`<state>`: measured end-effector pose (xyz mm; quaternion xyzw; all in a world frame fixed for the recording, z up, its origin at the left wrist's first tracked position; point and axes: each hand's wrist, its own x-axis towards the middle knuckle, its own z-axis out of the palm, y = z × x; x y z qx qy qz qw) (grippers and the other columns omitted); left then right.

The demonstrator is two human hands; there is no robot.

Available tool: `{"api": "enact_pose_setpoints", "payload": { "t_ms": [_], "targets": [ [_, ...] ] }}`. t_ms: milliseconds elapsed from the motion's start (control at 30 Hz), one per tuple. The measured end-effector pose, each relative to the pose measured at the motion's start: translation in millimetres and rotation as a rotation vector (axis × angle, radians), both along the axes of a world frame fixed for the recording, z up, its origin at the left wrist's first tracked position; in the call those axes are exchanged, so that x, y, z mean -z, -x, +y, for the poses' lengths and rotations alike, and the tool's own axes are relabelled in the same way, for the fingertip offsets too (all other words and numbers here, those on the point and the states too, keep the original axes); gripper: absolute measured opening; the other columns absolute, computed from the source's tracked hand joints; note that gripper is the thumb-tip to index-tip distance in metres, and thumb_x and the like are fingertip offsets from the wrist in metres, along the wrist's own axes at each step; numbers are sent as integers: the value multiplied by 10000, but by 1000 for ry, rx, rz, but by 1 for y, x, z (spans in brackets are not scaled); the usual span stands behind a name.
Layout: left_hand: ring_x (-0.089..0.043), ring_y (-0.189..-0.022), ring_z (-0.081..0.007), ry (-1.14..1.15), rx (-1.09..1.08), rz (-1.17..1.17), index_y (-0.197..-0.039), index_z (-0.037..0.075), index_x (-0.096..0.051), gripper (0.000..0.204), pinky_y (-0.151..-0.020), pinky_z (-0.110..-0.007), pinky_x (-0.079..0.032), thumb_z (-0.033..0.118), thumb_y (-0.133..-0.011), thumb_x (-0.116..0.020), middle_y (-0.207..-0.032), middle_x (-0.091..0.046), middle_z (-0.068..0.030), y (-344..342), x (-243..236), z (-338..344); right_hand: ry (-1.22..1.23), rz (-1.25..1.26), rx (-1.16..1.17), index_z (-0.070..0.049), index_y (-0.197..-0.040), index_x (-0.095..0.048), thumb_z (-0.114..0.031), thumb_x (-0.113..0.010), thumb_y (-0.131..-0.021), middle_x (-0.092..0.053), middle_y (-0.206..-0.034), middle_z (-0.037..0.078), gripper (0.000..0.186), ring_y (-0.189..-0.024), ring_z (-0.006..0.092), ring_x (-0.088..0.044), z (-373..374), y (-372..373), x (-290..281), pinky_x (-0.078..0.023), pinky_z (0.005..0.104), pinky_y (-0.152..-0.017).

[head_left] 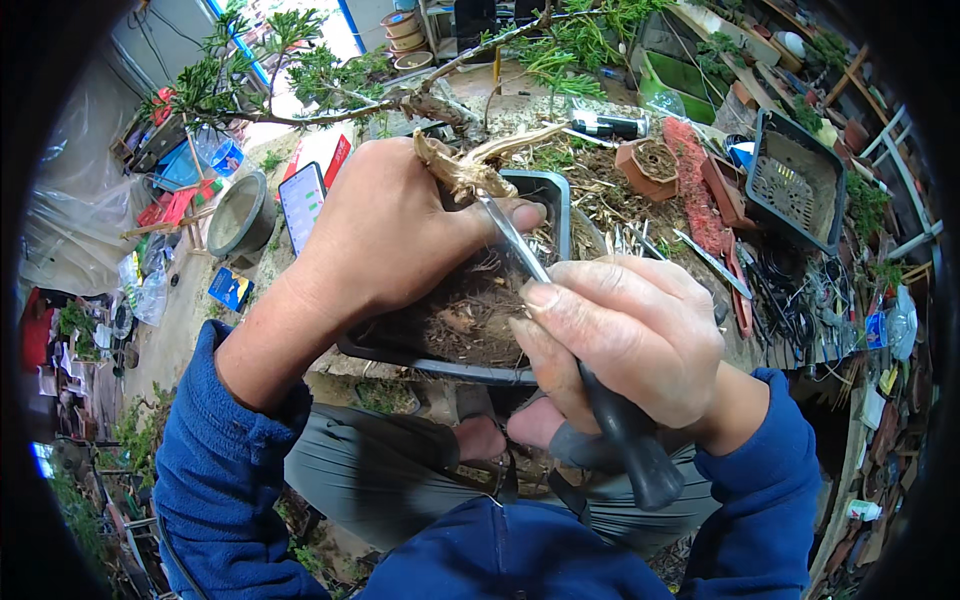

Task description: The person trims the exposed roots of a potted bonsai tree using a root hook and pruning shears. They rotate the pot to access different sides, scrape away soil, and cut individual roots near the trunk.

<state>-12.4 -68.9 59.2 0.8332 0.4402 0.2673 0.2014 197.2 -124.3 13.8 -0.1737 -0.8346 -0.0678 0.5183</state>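
Note:
My left hand is closed around the bare, pale trunk of a small juniper tree, its thumb stretched along the wood's near side. In my right hand is a carving chisel with a black handle and a thin metal shaft. Its tip touches the stripped wood just above my left thumb. Green branches spread from the tree to the far left and far right. Below both hands, a black plastic tray holds brown soil and root bits. My left fingers are mostly hidden behind the trunk.
Wood shavings litter the bench. A phone and a round grey pot stand left. Toward the right are a brown pot, red-handled pliers, a knife-like blade and a black mesh-bottomed tray.

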Motion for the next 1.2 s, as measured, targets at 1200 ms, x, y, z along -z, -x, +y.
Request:
{"api": "enact_pose_setpoints", "payload": {
  "t_ms": [1200],
  "targets": [
    [-496,-698,-50,191,105,-213,-901,8,-727,389,-624,-281,-429,386,-991,-736,-702,-580,21,20,7,10,552,151,-313,-60,-1103,-765,-53,-752,-899,-744,-1084,255,204,-940,331,-772,12,-30,3,-637,381,-803]
  ]
}}
